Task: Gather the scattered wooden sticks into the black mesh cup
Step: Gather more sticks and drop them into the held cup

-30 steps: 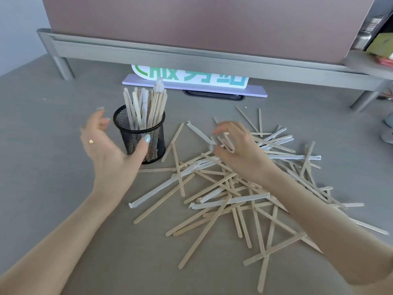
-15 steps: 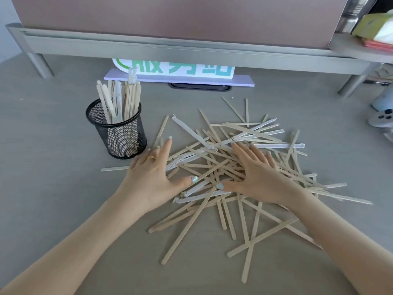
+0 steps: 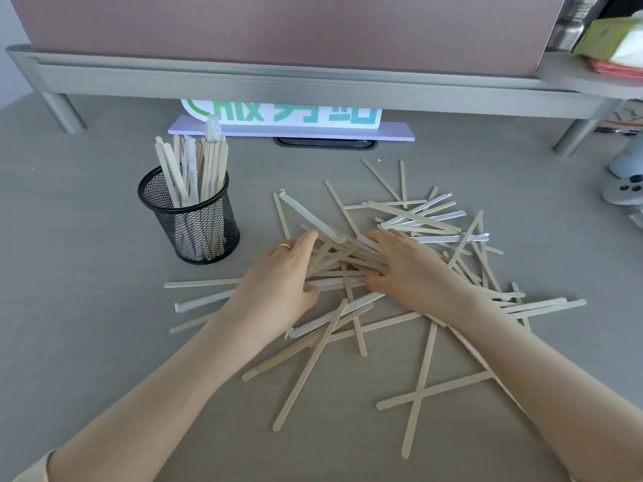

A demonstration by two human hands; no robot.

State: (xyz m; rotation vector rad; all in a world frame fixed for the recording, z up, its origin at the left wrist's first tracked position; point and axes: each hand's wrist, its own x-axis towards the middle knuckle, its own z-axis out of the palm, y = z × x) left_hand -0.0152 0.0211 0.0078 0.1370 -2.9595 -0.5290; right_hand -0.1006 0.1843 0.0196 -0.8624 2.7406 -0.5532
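Observation:
A loose pile of wooden sticks (image 3: pixel 422 224) and paper-wrapped ones lies spread over the grey table. My left hand (image 3: pixel 278 283) and my right hand (image 3: pixel 410 269) press in from either side of the pile's middle, fingers curled around a bunch of sticks (image 3: pixel 339 266) squeezed between them. The black mesh cup (image 3: pixel 195 227) stands upright to the left of the pile, a hand's width from my left hand, holding several sticks on end.
A grey metal shelf rail (image 3: pixel 313 88) with legs runs across the back. Beneath it lies a white sign with green letters (image 3: pixel 282 114) on a lilac base. A white game controller (image 3: pixel 626 193) sits at the far right edge.
My left hand came from beside the cup down onto the pile. Both hands have gone from lying flat on the sticks to closing inward, bunching sticks between them.

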